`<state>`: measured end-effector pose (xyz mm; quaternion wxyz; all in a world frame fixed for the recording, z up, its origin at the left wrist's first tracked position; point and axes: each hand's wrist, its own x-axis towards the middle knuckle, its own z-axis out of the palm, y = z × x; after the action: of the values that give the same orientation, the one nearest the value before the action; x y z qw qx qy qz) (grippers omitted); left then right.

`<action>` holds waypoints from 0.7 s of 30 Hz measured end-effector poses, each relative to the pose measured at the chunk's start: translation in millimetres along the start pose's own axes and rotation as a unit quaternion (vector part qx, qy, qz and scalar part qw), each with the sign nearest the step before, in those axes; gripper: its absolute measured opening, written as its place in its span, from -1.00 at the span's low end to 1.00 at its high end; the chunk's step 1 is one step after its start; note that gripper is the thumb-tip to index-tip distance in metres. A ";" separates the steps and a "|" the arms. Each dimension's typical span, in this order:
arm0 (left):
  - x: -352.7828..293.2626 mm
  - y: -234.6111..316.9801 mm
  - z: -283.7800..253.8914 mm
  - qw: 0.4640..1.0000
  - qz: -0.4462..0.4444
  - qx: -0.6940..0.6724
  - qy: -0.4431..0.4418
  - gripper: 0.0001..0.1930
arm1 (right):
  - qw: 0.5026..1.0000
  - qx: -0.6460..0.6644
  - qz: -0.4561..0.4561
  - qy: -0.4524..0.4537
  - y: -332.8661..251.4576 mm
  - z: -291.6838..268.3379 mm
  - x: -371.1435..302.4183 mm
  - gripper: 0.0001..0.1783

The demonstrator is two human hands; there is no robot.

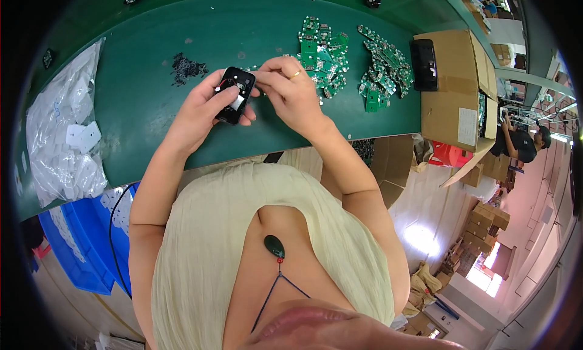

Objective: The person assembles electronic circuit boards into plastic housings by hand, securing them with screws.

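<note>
Your left hand (pixel 200 110) grips the open black plastic case (pixel 243 88) over the green table (pixel 152 40), with your thumb pressed on its inside. Your right hand (pixel 293 98) has its finger and thumb tips close together at the case's edge; I can't tell if they pinch anything. The case looks partly done: thin red wire (pixel 227 81) and a white piece (pixel 238 102) sit inside, but it isn't closed. Lots of green circuit boards (pixel 328 58) and little black parts (pixel 185 69) lie loose, so much seems left.

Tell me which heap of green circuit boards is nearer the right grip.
The left heap, just beside the right grip. The right heap lies farther off, next to the black phone by the cardboard box.
</note>
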<state>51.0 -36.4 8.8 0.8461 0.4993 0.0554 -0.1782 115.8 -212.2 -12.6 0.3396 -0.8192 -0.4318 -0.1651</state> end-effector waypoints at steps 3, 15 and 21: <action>-0.8 -2.2 -2.3 0.998 0.025 0.056 0.018 -0.73 | 0.985 0.166 0.037 0.035 -1.5 1.8 -1.6 -0.76; 1.1 -5.5 0.2 0.981 0.042 0.114 0.150 -0.76 | 0.784 0.477 0.393 0.059 -3.5 -18.4 9.4 -0.76; 3.9 -11.1 -2.2 0.972 0.078 0.148 0.164 -0.76 | 0.787 0.519 0.332 0.024 -40.9 -16.5 12.6 -0.72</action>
<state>50.8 -40.4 -2.5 0.7536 0.6440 0.1275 -0.0330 89.9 -200.0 23.3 0.7577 -0.6082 -0.1452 0.1868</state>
